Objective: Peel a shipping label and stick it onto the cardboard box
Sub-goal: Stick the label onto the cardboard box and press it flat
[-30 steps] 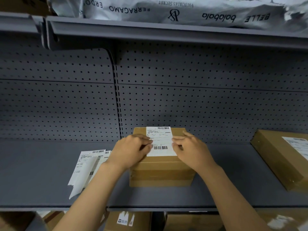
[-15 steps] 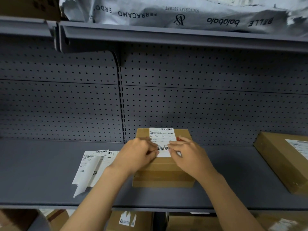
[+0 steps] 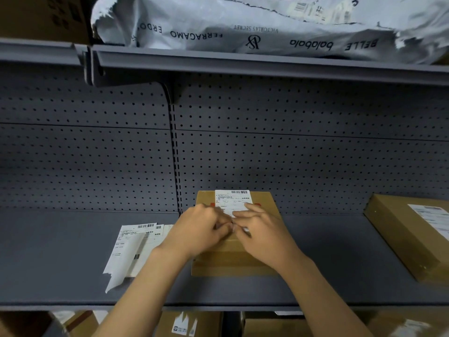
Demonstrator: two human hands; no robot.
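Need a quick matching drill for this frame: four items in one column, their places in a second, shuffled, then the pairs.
Items:
1. white shipping label with barcode
2. loose white label sheets
3. grey printed plastic mailer bag
4. second brown cardboard box, already labelled

Places:
A. on the upper shelf
B. flat on the shelf, left of the hands
C. at the right end of the shelf
D. on top of the small brown cardboard box under both hands

Pairs: 1-D, 2-B, 3-A, 4-C
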